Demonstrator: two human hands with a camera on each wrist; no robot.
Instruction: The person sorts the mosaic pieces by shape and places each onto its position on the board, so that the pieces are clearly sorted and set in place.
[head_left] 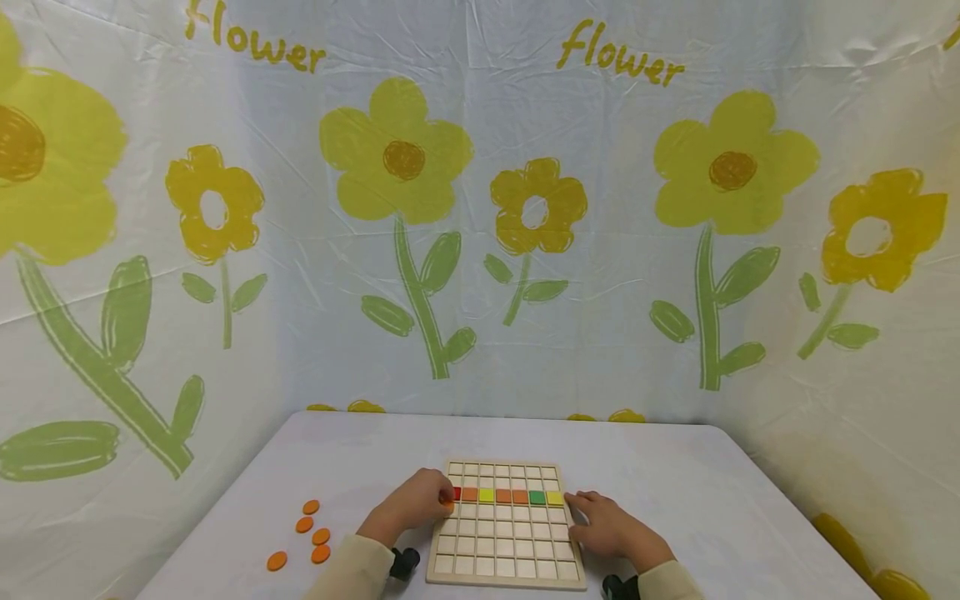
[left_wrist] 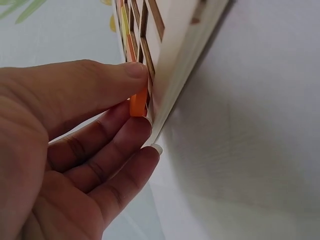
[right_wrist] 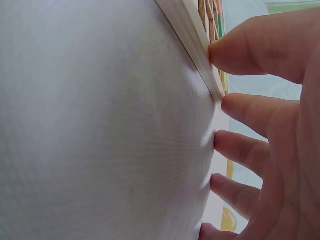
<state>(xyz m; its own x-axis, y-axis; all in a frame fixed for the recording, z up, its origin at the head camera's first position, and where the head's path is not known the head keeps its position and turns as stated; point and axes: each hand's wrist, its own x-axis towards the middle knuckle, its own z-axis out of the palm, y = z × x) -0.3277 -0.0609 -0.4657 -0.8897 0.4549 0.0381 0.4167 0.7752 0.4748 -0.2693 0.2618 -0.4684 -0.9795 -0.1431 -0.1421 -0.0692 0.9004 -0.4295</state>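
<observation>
A wooden grid board (head_left: pixel 507 583) lies on the table with one row of coloured squares across it: a red square (head_left: pixel 457 492), orange ones, yellow ones and a green square (head_left: pixel 537 497). At the board's left edge, my left hand (head_left: pixel 411 503) pinches an orange disc (left_wrist: pixel 138 104) between thumb and fingers, beside the red end of that row. My right hand (head_left: pixel 609 527) rests at the opposite edge, fingers extended. In the right wrist view its thumb and index fingertip touch the board's wooden rim (right_wrist: pixel 192 42), while the other fingertips meet the tabletop.
Several loose orange discs (head_left: pixel 321 536) lie to the left of the board on the white table (head_left: pixel 720 492). Behind the table hangs a flower-printed cloth (head_left: pixel 600 333), which also runs along both sides. Dark wrist straps (head_left: pixel 405 564) sit at the cream sleeves.
</observation>
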